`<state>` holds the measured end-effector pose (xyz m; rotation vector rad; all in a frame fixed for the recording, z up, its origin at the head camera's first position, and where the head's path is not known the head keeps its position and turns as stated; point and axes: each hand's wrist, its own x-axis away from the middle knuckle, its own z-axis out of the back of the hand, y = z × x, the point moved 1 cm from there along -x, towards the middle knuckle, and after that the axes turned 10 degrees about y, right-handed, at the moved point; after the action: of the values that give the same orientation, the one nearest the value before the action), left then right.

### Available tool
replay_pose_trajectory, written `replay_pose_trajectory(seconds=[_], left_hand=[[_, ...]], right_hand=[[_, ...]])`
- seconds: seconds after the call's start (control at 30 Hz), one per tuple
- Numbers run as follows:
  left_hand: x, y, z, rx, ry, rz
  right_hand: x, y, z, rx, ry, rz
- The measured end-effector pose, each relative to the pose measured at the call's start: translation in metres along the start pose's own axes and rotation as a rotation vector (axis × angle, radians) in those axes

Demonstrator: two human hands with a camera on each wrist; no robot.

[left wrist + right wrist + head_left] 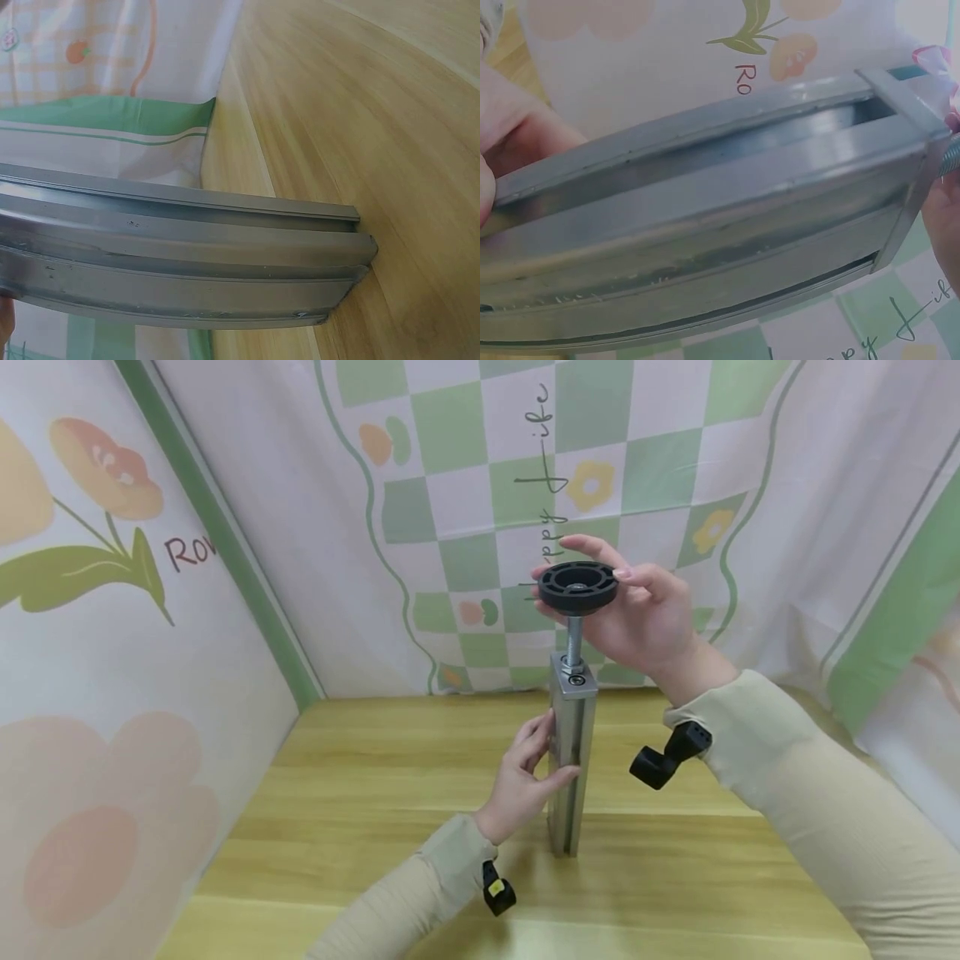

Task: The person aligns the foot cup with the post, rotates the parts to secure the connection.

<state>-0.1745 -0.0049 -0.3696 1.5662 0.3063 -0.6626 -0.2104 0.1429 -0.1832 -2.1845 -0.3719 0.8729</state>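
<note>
A grooved aluminium profile (573, 818) stands upright on the wooden table, its lower end on the boards in the left wrist view. Around its middle, the left hand (517, 785) grips it, thumb on the near face and fingers at the left side. A metal end plate (579, 687) caps the top. From that plate rises a threaded rod (574, 639) carrying a round black levelling foot (577, 604), slotted side up. The right hand (641, 622) holds the foot by its rim, thumb at the right edge and fingers behind. In the right wrist view, the grooved profile (705, 210) crosses the picture.
The wooden table (337, 810) meets a checkered curtain (457, 502) behind the profile. On the left hangs a flower-print curtain (150, 693). Small black wrist cameras (670, 756) sit on both sleeves.
</note>
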Motion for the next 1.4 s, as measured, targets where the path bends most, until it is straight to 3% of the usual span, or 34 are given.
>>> replay_pose_trajectory(seconds=[0.2, 0.57, 0.9, 1.1, 1.4], left_hand=[[-0.001, 0.001, -0.001, 0.005, -0.009, 0.014], [-0.001, 0.002, -0.001, 0.001, -0.011, 0.027], [0.0, 0.003, -0.001, 0.003, -0.007, 0.011], [0.0, 0.004, -0.001, 0.006, -0.007, 0.012], [0.0, 0.003, 0.0, 0.004, -0.004, 0.009]], right_hand=[[0.001, 0.0, 0.003, -0.005, -0.034, 0.028], [0.007, 0.002, 0.004, 0.082, -0.013, 0.068], [0.009, 0.004, 0.007, 0.031, -0.086, 0.102], [0.012, 0.002, 0.005, 0.187, 0.02, 0.155], [0.016, 0.0, -0.005, 0.296, 0.153, 0.212]])
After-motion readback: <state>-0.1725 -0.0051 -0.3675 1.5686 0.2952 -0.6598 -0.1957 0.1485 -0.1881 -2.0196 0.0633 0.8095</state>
